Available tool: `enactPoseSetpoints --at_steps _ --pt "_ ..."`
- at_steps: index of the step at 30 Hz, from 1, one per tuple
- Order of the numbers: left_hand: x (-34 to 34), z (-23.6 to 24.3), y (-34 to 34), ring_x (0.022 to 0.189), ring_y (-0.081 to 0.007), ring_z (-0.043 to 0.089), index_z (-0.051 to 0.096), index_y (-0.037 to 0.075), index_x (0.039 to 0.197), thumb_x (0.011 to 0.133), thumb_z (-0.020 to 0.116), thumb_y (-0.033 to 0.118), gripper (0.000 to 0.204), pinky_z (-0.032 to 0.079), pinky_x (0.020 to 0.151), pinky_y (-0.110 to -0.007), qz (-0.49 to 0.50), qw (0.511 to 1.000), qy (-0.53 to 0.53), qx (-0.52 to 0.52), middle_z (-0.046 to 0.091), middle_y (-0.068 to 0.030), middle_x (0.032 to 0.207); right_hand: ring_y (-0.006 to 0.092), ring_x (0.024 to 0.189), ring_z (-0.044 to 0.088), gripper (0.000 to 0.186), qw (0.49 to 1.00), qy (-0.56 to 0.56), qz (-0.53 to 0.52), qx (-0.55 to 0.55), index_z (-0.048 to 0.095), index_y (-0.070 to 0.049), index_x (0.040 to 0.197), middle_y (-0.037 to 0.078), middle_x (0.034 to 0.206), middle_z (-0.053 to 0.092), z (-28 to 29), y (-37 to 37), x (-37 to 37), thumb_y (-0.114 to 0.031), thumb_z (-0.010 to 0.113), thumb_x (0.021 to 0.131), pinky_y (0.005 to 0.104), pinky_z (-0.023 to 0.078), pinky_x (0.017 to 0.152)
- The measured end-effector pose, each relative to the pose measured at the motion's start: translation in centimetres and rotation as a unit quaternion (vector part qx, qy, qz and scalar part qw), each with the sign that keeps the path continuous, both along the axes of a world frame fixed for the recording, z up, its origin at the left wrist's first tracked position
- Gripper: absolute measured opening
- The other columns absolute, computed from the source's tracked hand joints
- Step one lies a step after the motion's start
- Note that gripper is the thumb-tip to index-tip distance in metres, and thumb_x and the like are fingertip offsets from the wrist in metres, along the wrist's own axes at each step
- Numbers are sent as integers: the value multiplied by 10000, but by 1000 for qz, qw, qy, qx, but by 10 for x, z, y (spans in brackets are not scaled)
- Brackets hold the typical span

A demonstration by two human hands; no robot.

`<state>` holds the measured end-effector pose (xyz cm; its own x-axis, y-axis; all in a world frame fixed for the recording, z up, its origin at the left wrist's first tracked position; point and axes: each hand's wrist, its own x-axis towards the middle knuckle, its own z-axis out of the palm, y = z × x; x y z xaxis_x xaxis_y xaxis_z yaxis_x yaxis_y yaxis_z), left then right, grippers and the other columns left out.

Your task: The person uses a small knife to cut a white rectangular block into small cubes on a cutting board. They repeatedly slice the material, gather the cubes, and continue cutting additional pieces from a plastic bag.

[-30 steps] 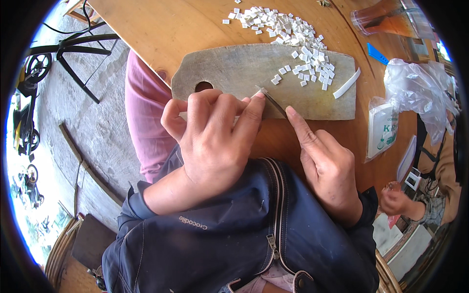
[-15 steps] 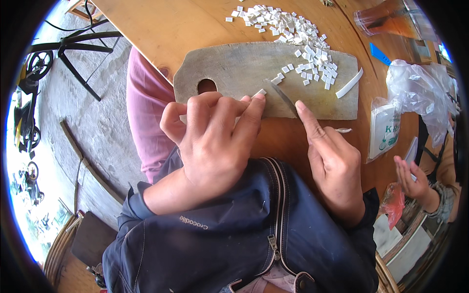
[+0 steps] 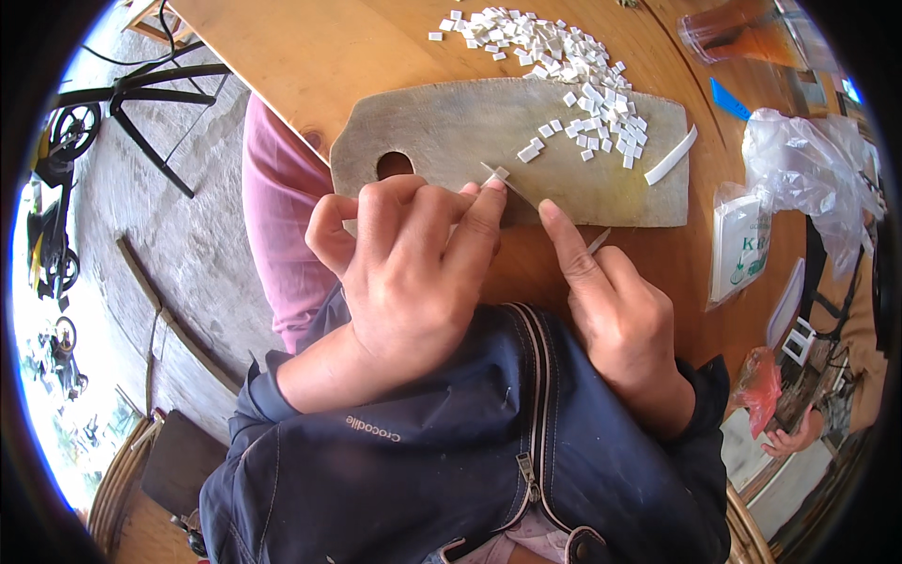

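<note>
A worn wooden cutting board (image 3: 423, 122) with a hole near its left end lies on the table before me. My left hand (image 3: 399, 258) presses down a thin white strip (image 3: 502, 173) with its fingertips; most of the strip is hidden under the fingers. My right hand (image 3: 620, 305) grips a small knife (image 3: 522, 196), forefinger stretched along it. The thin blade crosses the strip's end, right beside my left fingertips. Small white rectangular pieces (image 3: 601, 103) spread from the board onto the table beyond. Another white strip (image 3: 672, 156) lies at the board's right end.
To the right are a clear plastic bag (image 3: 799, 155), a packet of white sheets (image 3: 739, 246), a blue plastic piece (image 3: 728, 100) and a glass of reddish-brown drink (image 3: 738, 36). Another person's hand (image 3: 797, 434) is at the far right, below a red plastic bag (image 3: 756, 381).
My right hand has moved left with the knife, bringing its blade to the strip's end. My left hand stays nearly still. The other person's hand has dropped lower.
</note>
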<state>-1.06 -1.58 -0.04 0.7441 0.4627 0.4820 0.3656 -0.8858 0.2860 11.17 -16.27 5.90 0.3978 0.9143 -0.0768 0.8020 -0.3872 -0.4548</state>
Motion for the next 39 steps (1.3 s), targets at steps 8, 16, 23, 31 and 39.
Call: enactPoseSetpoints --at_steps 8,16,23,31,39 --pt "2 -4 0 950 -187 579 756 202 1047 719 781 176 330 315 945 -430 -4 999 -33 10 648 80 964 52 609 407 530 985 128 -80 87 539 -23 1486 22 916 637 17 -14 46 59 542 962 219 364 574" --pt "21 10 -30 985 -213 551 739 193 943 743 850 304 254 335 944 -461 -106 992 52 -52 626 30 978 -29 617 313 473 978 131 -144 80 484 14 1514 -109 775 466 32 -22 63 -29 517 1044 143 238 543" --pt "35 14 -42 952 -248 533 682 144 948 740 784 205 240 353 871 -471 -127 986 86 -63 565 -25 940 -23 639 308 471 980 110 -128 110 493 17 1507 -110 775 455 26 -24 68 -17 528 1038 146 233 556" --pt "35 13 -38 952 -253 527 672 141 922 759 764 166 188 353 860 -456 -146 985 69 -58 561 -28 938 -23 644 333 470 975 99 -159 115 507 12 1500 -104 802 496 35 -29 71 -15 533 1031 142 251 563" --pt "51 54 18 836 -166 616 700 98 863 822 807 90 114 430 842 -324 -73 970 -118 -200 675 -6 851 -25 617 339 484 962 118 -207 135 534 -73 1506 -111 752 481 45 -33 74 -23 544 1024 143 262 549"
